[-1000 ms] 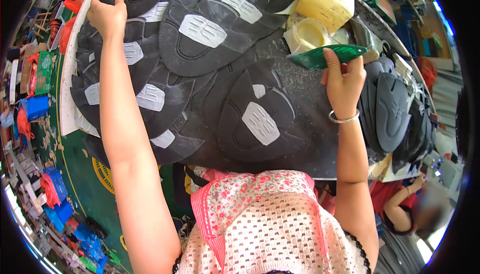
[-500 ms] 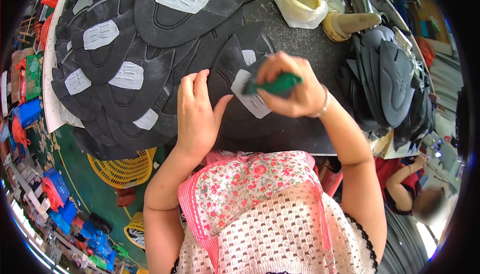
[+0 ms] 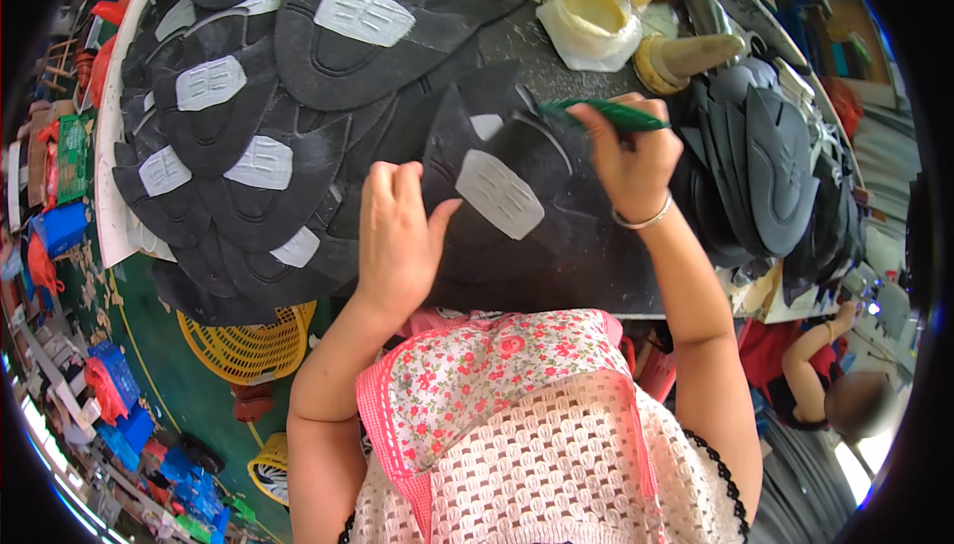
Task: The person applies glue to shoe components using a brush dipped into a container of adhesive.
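Note:
In front of me lies a black shoe upper [image 3: 467, 216] with a grey-white patch [image 3: 502, 196] on it. My left hand [image 3: 400, 231] rests at its left edge, thumb spread away from the fingers, pressing on the piece and grasping nothing. A brush [image 3: 621, 116] with a green handle is gripped in my right hand [image 3: 636, 152], just above and right of the upper. The brush's dark end points left, close to the upper's curved far edge; whether it touches cannot be made out.
Overlapping black uppers with pale patches [image 3: 363, 15] cover the table's left. At the back stand a white-wrapped pot [image 3: 591, 22] of pale paste and a yellowish cone-shaped thing [image 3: 686, 59]. Stacked dark uppers [image 3: 780, 171] lie at right. A yellow basket [image 3: 253, 345] stands below left; another person sits at lower right.
My right hand has moved right and slightly up with the brush, off the pale patch, which now shows fully. The left hand stays at the upper's edge, with little shift.

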{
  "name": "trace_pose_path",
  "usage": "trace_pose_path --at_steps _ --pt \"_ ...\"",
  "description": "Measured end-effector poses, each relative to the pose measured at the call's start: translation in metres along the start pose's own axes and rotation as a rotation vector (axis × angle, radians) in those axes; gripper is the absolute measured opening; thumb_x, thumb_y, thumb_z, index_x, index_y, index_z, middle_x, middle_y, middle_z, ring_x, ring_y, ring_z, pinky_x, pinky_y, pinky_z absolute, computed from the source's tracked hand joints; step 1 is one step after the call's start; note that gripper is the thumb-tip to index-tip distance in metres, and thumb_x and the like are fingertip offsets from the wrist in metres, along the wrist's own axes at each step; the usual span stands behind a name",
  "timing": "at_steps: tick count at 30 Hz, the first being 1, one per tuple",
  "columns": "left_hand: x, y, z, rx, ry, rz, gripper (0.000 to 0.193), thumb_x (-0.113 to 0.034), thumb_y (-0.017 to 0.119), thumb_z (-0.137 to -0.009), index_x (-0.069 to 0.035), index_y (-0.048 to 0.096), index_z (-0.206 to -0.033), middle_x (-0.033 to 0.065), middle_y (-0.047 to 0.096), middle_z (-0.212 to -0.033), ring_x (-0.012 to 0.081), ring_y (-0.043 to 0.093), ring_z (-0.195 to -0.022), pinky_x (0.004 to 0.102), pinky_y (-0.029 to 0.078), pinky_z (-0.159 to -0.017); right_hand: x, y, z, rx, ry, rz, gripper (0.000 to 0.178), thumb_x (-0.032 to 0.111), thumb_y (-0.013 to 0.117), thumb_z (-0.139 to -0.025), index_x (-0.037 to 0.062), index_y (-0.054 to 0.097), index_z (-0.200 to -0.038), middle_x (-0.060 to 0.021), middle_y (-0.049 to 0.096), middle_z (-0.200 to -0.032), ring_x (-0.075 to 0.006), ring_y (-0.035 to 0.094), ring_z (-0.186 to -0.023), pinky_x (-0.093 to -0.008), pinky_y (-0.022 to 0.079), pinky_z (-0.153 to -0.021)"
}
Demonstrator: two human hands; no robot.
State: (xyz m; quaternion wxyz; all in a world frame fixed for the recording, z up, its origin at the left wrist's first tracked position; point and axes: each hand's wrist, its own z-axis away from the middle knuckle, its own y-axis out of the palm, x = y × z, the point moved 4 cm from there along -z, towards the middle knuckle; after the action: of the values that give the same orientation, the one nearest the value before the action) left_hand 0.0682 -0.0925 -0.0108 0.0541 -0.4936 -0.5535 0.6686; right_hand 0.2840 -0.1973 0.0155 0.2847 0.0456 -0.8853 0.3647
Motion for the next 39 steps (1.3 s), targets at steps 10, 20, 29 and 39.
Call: trace_pose_path --at_steps 10,20,29,39 --pt "0.029 -0.030 -0.033 -0.203 -0.069 0.372 0.020 -0.006 0.061 -0.091 0.001 0.051 -0.107 0.0171 0.060 -0.095 0.0309 0.060 -0.090 0.0347 0.046 -0.082 -0.026 0.008 -0.097 0.037 -0.051 0.316 0.019 0.013 0.066 -0.088 -0.0013 0.054 -0.091 -0.0190 0.062 -0.070 -0.0384 0.061 -0.063 -0.0417 0.046 -0.056" --pt "0.167 -0.170 -0.130 -0.850 -0.140 -0.410 0.048 -0.021 0.071 -0.087 0.004 0.049 -0.121 0.0201 0.060 -0.110 0.0314 0.056 -0.107 0.0390 0.045 -0.091 0.002 0.002 -0.061 0.172 0.494 -0.345 0.025 0.018 0.073 -0.087 0.0001 0.056 -0.087 -0.0038 0.063 -0.064 -0.0091 0.058 -0.052 -0.0238 0.042 -0.047" --pt "0.004 -0.007 -0.039 -0.029 0.173 -0.043 0.055 -0.012 0.077 -0.075 0.003 0.054 -0.122 0.0186 0.056 -0.114 0.0363 0.053 -0.106 0.0435 0.044 -0.093 -0.003 0.049 -0.031 0.012 0.123 -0.524 0.028 0.011 0.080 -0.076 0.0042 0.054 -0.086 -0.0040 0.063 -0.069 -0.0101 0.058 -0.054 -0.0244 0.046 -0.049" --pt "0.010 -0.005 -0.045 0.055 0.092 -0.137 0.058 -0.018 0.079 -0.074 0.003 0.052 -0.121 0.0151 0.053 -0.112 0.0327 0.052 -0.104 0.0412 0.042 -0.092 0.031 -0.008 0.056 0.672 0.056 -0.588 0.033 0.015 0.084 -0.071 0.0076 0.052 -0.076 -0.0058 0.056 -0.058 -0.0215 0.061 -0.050 -0.0297 0.047 -0.045"
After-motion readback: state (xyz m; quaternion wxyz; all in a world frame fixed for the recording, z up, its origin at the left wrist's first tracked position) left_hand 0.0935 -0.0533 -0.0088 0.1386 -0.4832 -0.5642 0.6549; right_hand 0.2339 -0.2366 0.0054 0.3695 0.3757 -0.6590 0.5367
